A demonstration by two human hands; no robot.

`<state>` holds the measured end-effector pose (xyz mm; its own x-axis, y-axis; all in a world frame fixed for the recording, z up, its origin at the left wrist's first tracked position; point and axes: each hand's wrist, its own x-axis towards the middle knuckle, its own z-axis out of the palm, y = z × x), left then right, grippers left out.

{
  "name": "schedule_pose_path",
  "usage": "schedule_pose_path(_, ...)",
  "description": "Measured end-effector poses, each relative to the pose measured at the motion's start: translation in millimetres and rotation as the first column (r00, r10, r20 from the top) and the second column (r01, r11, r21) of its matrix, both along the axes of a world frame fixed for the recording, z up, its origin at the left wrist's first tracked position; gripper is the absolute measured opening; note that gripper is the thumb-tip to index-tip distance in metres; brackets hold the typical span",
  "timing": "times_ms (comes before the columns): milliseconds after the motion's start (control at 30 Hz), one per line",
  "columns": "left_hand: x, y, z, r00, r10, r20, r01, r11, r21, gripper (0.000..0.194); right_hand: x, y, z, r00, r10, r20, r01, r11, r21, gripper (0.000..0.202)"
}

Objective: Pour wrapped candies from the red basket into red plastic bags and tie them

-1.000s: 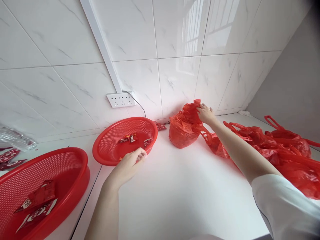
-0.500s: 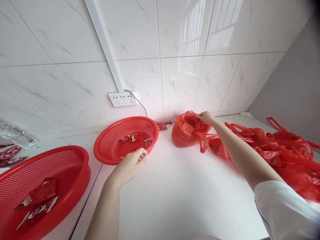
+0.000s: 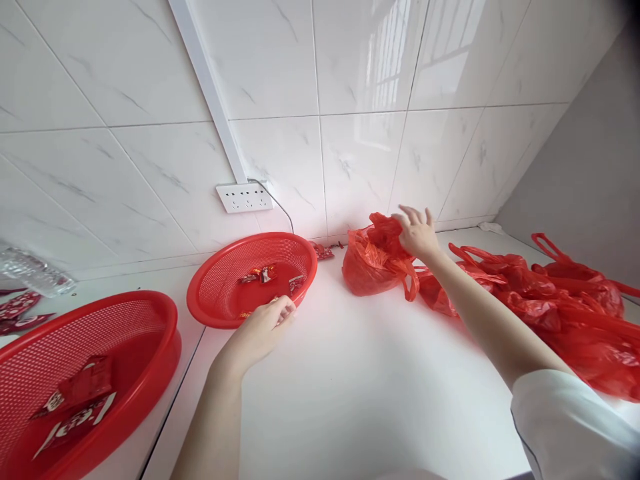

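My left hand (image 3: 267,323) is closed, fingers curled in, at the front rim of a round red plastic basket (image 3: 200,293). What its fingers hold, if anything, is hidden. A few small wrapped snack packets (image 3: 263,274) lie inside this basket. My right hand (image 3: 419,233) is at the back right of an open red plastic bag (image 3: 367,273), with several fingers spread apart. Crumpled red film (image 3: 385,232) stands up from the bag's mouth against the fingertips. Part of the right thumb is hard to make out.
A second red basket (image 3: 173,333) with red packets (image 3: 85,387) is at the lower left. More red plastic bags (image 3: 555,303) lie heaped on the right. A clear bottle-like plastic container (image 3: 35,272) and a socket strip (image 3: 245,198) are by the tiled wall.
My right hand has risen slightly, and its fingers have spread. The film at the bag's mouth stands higher. My left hand has stayed nearly still at the basket rim.
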<state>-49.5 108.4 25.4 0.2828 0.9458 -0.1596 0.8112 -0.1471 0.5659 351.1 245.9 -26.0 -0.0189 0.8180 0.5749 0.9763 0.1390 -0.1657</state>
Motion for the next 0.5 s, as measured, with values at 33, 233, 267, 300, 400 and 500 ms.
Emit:
schedule_pose_path(33,0.1,-0.2,0.0,1.0,0.0,-0.002,0.0,1.0,0.002,0.028,-0.5,-0.3,-2.5,0.985,0.066,0.157,-0.069,0.997,0.015,0.06)
schedule_pose_path(233,-3.6,-0.1,-3.7,1.0,-0.014,0.001,0.014,1.0,0.012,0.028,-7.0,1.4,3.0,0.965,0.084,-0.247,-0.06,0.993,0.102,0.022)
schedule_pose_path(267,-4.1,0.1,-4.5,1.0,-0.019,0.004,0.019,1.0,0.01,0.029,-9.8,0.4,9.1,0.908,0.077,-0.413,-0.012,0.987,0.159,0.021)
schedule_pose_path(300,-4.1,0.5,-5.1,1.0,-0.023,0.011,0.023,1.0,0.008,0.029,-13.0,-1.6,16.3,0.839,0.073,-0.539,0.042,0.979,0.198,0.026)
schedule_pose_path(400,-0.9,1.6,-5.9,0.997,-0.019,0.08,0.016,0.999,0.042,0.03,-25.9,-14.7,38.3,0.721,0.056,-0.69,0.125,0.97,0.209,0.05)
schedule_pose_path(500,7.9,0.3,-4.9,0.966,0.015,0.258,-0.055,0.988,0.147,0.031,-49.2,-40.8,49.8,0.698,0.059,-0.713,0.007,0.996,0.089,0.05)
